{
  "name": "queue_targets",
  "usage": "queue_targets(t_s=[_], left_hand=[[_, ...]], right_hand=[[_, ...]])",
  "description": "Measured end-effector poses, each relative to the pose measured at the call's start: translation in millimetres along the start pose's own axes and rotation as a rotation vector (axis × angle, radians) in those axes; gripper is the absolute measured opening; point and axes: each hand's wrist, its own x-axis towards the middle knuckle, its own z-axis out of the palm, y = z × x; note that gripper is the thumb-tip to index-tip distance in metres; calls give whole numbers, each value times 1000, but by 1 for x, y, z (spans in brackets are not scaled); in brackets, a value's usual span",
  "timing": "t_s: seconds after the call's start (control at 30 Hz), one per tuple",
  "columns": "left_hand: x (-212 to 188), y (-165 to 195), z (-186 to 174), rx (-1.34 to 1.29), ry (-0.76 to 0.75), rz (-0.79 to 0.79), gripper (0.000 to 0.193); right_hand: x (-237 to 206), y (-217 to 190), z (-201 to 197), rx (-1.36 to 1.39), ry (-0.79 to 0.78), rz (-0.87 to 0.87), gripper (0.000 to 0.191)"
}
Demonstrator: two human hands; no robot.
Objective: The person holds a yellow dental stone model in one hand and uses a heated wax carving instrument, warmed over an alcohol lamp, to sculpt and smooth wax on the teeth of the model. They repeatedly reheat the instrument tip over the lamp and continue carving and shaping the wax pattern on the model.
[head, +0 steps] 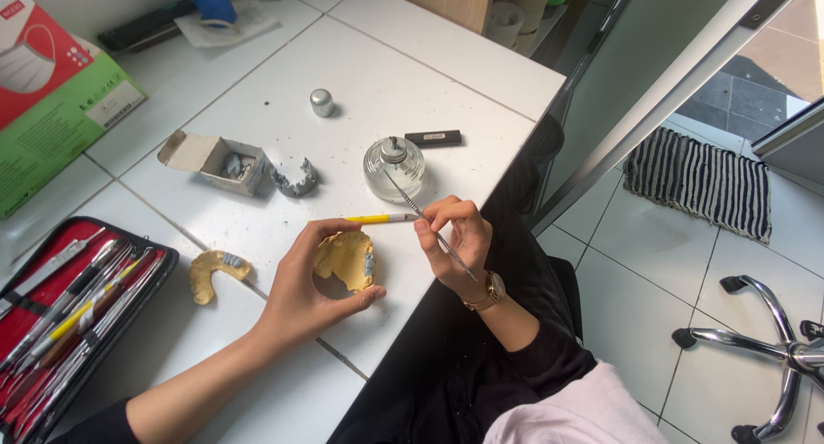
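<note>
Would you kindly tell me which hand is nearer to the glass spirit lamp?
Right. The right hand sits just below the glass spirit lamp, holding a metal instrument; the left hand is farther down-left, holding the yellow dental cast.

Bright daylight from the right, soft shadows, sharp focus, slight wide-angle distortion

surface: white tiled counter (378,75)
on it: glass spirit lamp (394,167), open tool case (69,311), small cardboard box (215,162), yellow plaster cast (215,272), metal cap (322,102)
</note>
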Motion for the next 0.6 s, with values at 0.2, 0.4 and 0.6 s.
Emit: queue_targets(t_s=[0.2,0.4,0.6], left_hand=[[1,3,0,-1,-2,-41,76],[1,3,1,1,4,-36,78],[2,4,0,13,3,5,77]], right_hand=[[-2,-1,1,3,-12,-12,23],[-3,3,-1,14,-4,-4,22],[-2,5,0,11,-8,-10,20]])
